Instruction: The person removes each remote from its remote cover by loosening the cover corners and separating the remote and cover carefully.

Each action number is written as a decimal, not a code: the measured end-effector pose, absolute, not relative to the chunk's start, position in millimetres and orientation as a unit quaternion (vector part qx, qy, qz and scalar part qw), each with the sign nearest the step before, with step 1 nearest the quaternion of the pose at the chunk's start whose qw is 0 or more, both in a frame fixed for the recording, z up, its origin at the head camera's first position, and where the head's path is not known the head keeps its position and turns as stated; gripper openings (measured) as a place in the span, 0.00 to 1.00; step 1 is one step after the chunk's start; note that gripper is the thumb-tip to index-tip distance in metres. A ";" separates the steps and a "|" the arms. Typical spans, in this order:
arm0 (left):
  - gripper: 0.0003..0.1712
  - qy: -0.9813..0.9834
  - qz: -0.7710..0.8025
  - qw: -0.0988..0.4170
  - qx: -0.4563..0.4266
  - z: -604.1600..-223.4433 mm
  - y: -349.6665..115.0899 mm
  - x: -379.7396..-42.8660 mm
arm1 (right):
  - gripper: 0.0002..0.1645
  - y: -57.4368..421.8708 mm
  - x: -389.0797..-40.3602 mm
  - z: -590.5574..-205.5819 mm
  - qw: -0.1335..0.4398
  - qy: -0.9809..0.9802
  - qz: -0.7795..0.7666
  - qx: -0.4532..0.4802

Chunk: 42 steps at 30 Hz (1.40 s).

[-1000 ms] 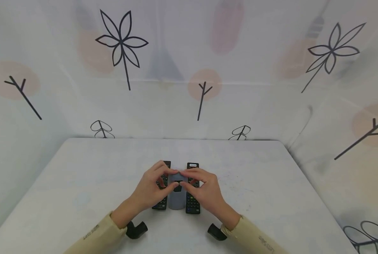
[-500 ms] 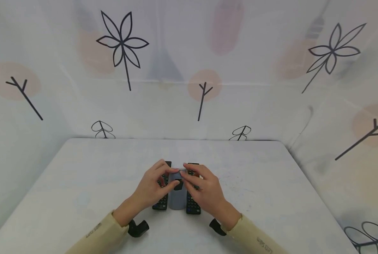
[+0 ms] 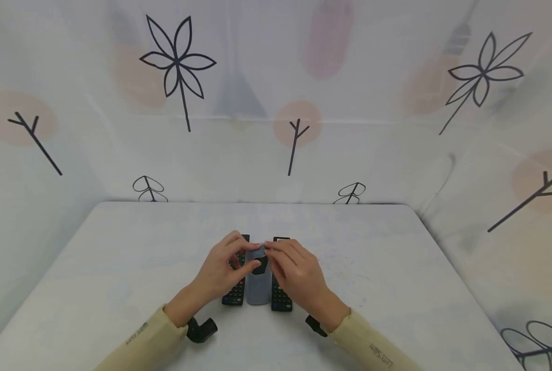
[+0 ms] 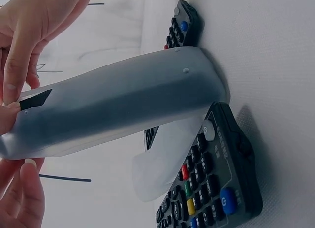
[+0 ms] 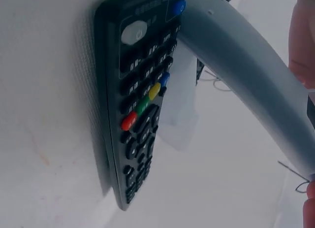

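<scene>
A blue-grey translucent remote control cover [image 3: 258,291] stands tilted up between two black remotes, its lower end close over the table. A black patch [image 4: 37,99] shows near its raised end, and a darker band runs along it. My left hand [image 3: 222,264] grips the raised end from the left, thumb by the black patch and fingers at the top edge. From the right, my right hand [image 3: 301,268] pinches the same end with its fingertips. The left remote [image 3: 234,295] and right remote [image 3: 281,300] lie with buttons up, partly hidden by the hands.
A whitish translucent piece [image 4: 165,161] shows beneath the cover in both wrist views. Black curved wrist mounts [image 3: 202,330] stick out by the sleeves. The white table [image 3: 141,247] meets a patterned backdrop [image 3: 238,154] at its far edge.
The cover's raised end has lifted slightly. My right fingers left the tip, spread, then drew together on its upper right edge. The left hand keeps nearly the same hold.
</scene>
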<state>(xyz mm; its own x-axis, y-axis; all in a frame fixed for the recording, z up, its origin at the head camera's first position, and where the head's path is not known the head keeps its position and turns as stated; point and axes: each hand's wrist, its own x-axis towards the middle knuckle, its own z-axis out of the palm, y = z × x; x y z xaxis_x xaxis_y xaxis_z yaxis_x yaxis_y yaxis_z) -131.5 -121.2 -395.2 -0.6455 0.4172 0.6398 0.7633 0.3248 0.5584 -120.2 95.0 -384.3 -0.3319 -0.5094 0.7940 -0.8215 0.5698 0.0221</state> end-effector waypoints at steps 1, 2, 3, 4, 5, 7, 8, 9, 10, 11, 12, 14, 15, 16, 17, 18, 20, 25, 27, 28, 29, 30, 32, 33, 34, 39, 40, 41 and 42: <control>0.20 -0.789 -0.447 0.194 -0.374 -395.5 -121.4 -131.7 | 0.12 94.9 -120.1 -384.9 0.394 -0.792 0.202 0.420; 0.20 -0.788 -0.448 0.194 -0.375 -395.7 -121.7 -132.0 | 0.12 94.9 -120.2 -386.0 0.393 -0.792 0.205 0.420; 0.20 -0.787 -0.450 0.194 -0.375 -395.9 -121.9 -132.1 | 0.13 95.0 -120.2 -386.9 0.393 -0.792 0.205 0.421; 0.20 -0.787 -0.451 0.194 -0.374 -395.4 -122.0 -131.8 | 0.13 95.3 -120.1 -387.6 0.395 -0.791 0.202 0.422; 0.20 -0.786 -0.452 0.195 -0.374 -395.0 -122.0 -131.6 | 0.12 95.7 -120.1 -388.2 0.398 -0.790 0.196 0.423; 0.20 -0.785 -0.454 0.195 -0.375 -393.9 -121.9 -131.3 | 0.13 96.8 -120.3 -389.0 0.406 -0.788 0.179 0.427; 0.20 -0.784 -0.453 0.195 -0.376 -393.5 -121.8 -131.4 | 0.14 97.3 -120.5 -388.9 0.412 -0.787 0.167 0.429; 0.20 -0.784 -0.453 0.196 -0.377 -393.0 -121.7 -131.5 | 0.14 97.9 -120.7 -388.3 0.416 -0.786 0.157 0.429; 0.20 -0.784 -0.453 0.196 -0.378 -392.5 -121.5 -131.6 | 0.14 98.3 -121.0 -387.7 0.421 -0.785 0.150 0.430; 0.20 -0.783 -0.453 0.196 -0.380 -392.1 -121.3 -131.8 | 0.14 98.5 -121.3 -386.9 0.424 -0.784 0.144 0.430; 0.20 -0.782 -0.453 0.195 -0.381 -391.5 -121.2 -131.8 | 0.16 98.7 -121.7 -386.5 0.427 -0.783 0.138 0.430; 0.20 -0.780 -0.454 0.194 -0.383 -390.5 -120.8 -132.0 | 0.17 99.1 -122.5 -384.9 0.431 -0.782 0.135 0.429; 0.21 -0.779 -0.455 0.194 -0.385 -390.1 -120.8 -132.0 | 0.17 99.3 -123.1 -384.5 0.432 -0.781 0.135 0.429; 0.21 -0.778 -0.455 0.193 -0.387 -389.8 -120.8 -132.0 | 0.17 99.3 -123.7 -384.2 0.433 -0.781 0.135 0.429; 0.21 -0.778 -0.455 0.192 -0.389 -389.5 -120.9 -131.8 | 0.16 99.3 -124.3 -384.0 0.433 -0.781 0.135 0.429; 0.21 -0.777 -0.455 0.191 -0.390 -389.3 -121.1 -131.7 | 0.16 99.3 -125.1 -384.0 0.431 -0.781 0.137 0.430; 0.21 -0.776 -0.455 0.190 -0.393 -389.4 -121.8 -132.0 | 0.14 99.4 -126.6 -383.9 0.424 -0.783 0.145 0.431; 0.20 -0.776 -0.460 0.176 -0.393 -389.6 -122.3 -132.4 | 0.08 99.9 -127.5 -383.9 0.382 -0.798 0.201 0.421; 0.20 -0.778 -0.464 0.170 -0.388 -389.8 -121.8 -132.3 | 0.05 99.7 -126.7 -383.7 0.349 -0.808 0.249 0.403; 0.20 -0.779 -0.465 0.168 -0.386 -390.2 -121.5 -132.3 | 0.06 99.8 -126.3 -383.6 0.331 -0.812 0.277 0.392; 0.20 -0.779 -0.467 0.166 -0.384 -390.5 -121.0 -132.0 | 0.06 99.8 -125.7 -383.2 0.312 -0.815 0.306 0.379; 0.20 -0.779 -0.469 0.166 -0.382 -391.0 -120.7 -131.7 | 0.08 99.7 -125.5 -382.9 0.295 -0.816 0.336 0.367; 0.21 -0.777 -0.472 0.166 -0.382 -392.0 -120.0 -131.0 | 0.08 99.8 -125.0 -382.6 0.262 -0.813 0.390 0.343; 0.21 -0.775 -0.474 0.168 -0.383 -392.3 -119.7 -130.7 | 0.07 100.0 -124.7 -381.9 0.248 -0.812 0.412 0.332; 0.21 -0.774 -0.475 0.167 -0.384 -392.6 -119.7 -130.4 | 0.06 100.2 -124.6 -381.4 0.234 -0.810 0.431 0.321; 0.21 -0.771 -0.474 0.170 -0.390 -391.6 -118.5 -131.0 | 0.04 101.2 -126.2 -379.2 0.181 -0.819 0.473 0.269; 0.21 -0.772 -0.473 0.169 -0.390 -391.3 -118.3 -131.1 | 0.04 101.4 -126.7 -378.7 0.170 -0.822 0.477 0.262; 0.21 -0.772 -0.472 0.170 -0.390 -391.1 -118.0 -131.2 | 0.04 101.7 -127.2 -378.0 0.158 -0.824 0.480 0.256; 0.21 -0.771 -0.472 0.170 -0.391 -391.0 -117.8 -131.2 | 0.04 102.0 -127.4 -376.9 0.146 -0.825 0.484 0.252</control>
<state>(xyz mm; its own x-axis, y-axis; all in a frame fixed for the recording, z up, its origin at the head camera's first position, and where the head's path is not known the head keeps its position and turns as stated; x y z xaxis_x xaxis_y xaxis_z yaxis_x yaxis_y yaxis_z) -131.2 -117.8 -391.0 -0.6357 0.4428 0.6323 0.7646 0.2481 0.5949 -127.4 102.0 -376.9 -0.8303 -0.2743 0.4852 -0.5574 0.4041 -0.7253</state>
